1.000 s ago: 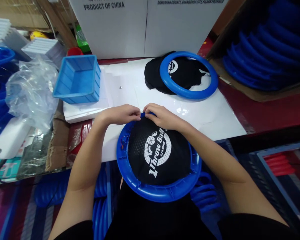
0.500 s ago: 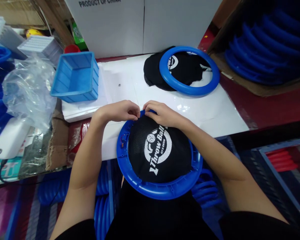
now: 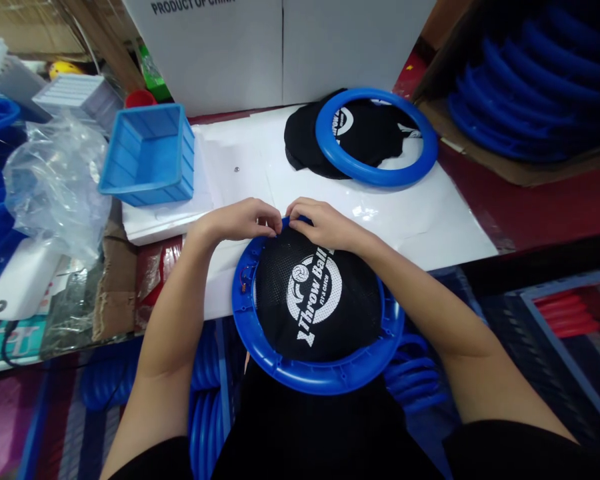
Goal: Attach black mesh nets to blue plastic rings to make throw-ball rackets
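A blue plastic ring [image 3: 300,377] leans at the table's front edge against my body, its ribbed inner side facing me. Black mesh fabric [image 3: 273,293] with white "Throw Ball" print spans its middle. On the ring's left part a small reddish wire or component shows. At the far rim, my left hand [image 3: 250,219] pinches the edge of the mesh and ring. My right hand [image 3: 317,223] is closed on the same rim just beside it, thumb toward me. The exact bit of fabric between the fingertips is hidden.
Another blue ring [image 3: 380,177] lies on black mesh pieces [image 3: 300,140] at the back. A light-blue bin [image 3: 147,153] stands left on a white slab. A large white carton [image 3: 280,53] closes off the back. Stacked blue rings [image 3: 520,100] fill a box at right.
Both hands stay at the far rim with only slight finger movement. The whole view has shifted a little; the ring keeps its place against my body.
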Demonstrator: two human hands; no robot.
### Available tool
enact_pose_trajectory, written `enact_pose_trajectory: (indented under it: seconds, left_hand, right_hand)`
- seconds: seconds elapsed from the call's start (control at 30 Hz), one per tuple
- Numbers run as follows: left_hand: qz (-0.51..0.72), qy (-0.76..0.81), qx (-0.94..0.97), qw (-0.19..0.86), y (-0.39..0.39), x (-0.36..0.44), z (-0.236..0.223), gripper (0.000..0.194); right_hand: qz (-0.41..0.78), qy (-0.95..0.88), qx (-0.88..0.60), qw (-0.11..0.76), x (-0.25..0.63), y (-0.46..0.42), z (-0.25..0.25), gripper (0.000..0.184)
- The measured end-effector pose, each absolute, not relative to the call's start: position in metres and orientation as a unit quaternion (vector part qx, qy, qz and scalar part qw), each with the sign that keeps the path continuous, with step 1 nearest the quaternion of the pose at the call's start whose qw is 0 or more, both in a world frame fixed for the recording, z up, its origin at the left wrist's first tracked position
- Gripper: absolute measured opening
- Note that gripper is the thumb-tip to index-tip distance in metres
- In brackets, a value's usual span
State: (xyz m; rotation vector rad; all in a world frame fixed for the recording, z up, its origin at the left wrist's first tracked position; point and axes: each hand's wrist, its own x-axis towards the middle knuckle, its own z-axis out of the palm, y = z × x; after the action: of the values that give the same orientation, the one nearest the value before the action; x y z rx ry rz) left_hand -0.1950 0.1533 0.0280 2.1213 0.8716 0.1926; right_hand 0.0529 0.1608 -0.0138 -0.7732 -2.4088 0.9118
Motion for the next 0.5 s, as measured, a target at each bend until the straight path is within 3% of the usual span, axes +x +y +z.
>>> enact_pose_trajectory:
  seconds: [0.17, 0.27, 0.43, 0.5]
  left_hand:
    - [0.076, 0.35, 0.865, 0.352, 0.148, -0.193, 0.031, 0.019]
    - [0.136, 0.345, 0.877, 0.306, 0.142, -0.183, 0.031, 0.02]
    - [0.166, 0.326, 0.897, 0.247, 0.136, -0.159, 0.017, 0.032]
    - [0.149, 0.328, 0.903, 0.234, 0.137, -0.154, 0.009, 0.034]
  right_hand:
    - [0.324, -0.878, -0.283, 0.21, 0.058, 0.165, -0.004, 0.012]
    - [0.245, -0.903, -0.309, 0.169, 0.074, 0.152, 0.016, 0.018]
    - [0.034, -0.862, -0.505, 0.013, 0.11, 0.082, 0.044, 0.029]
    - [0.006, -0.822, -0.566, -0.054, 0.121, 0.05, 0.045, 0.034]
